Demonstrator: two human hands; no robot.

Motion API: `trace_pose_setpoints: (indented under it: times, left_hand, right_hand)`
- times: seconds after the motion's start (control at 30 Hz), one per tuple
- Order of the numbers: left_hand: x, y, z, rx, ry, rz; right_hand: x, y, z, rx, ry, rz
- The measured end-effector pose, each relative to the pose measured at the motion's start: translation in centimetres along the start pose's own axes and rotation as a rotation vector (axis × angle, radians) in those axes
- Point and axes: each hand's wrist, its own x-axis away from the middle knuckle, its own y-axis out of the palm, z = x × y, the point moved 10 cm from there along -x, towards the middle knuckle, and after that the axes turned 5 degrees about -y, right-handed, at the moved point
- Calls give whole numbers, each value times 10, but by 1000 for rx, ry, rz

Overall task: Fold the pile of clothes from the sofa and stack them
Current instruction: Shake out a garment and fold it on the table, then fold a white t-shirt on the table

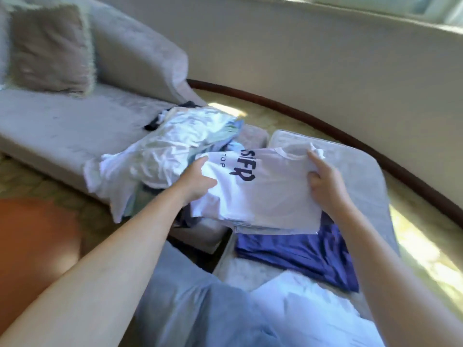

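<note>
Grey plush covers the long sofa (62, 126) stretching across the upper left of the frame. At centre right sits a pale grey padded seat cushion (363, 176). A rumpled pile of mostly white clothes (162, 146) spills over the sofa's near end, mid-frame. A taupe square pillow (50, 48) leans in the top left corner. A folded violet-blue garment (300, 251) lies flat on the cushion, lower right. Just above it is the folded white T-shirt with dark lettering (263, 194), held from both sides. The left hand (198, 179) pinches its left edge, thumb on top. The right hand (325, 184) grips the collar end, fingers curled round the cloth
</note>
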Motion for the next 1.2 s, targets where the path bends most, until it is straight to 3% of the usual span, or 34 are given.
trace_pose_setpoints:
  times: [0.1,0.23,0.3,0.47,0.57,0.63,0.8,1.0,1.2]
  left_hand:
    - [-13,74,6,-115,1,-128]
    - [-1,157,-47,-431,-85,-356]
    - [-1,156,-67,-552,-101,-350]
    - [-26,63,-72,-643,-104,-77]
    - [-36,-6,-88,-664,-162,88]
    - [-39,-41,-102,-690,-208,143]
    - [-40,-121,-147,-747,-336,231]
    - [-60,-158,-178,-748,-365,254]
    - [-94,-133,-161,-651,-219,202]
  right_hand:
    - [28,-28,95,77,162,41]
    - [89,10,201,337,474,-343]
    - [97,22,211,517,504,-394]
    - [19,103,111,489,196,-289]
    - [-26,187,14,286,-69,-373]
    - [-42,233,-35,193,-138,-447]
    - [-76,346,-106,143,-115,-624]
    - [-109,395,-104,41,134,-512]
    - [-110,360,-138,170,-153,-310]
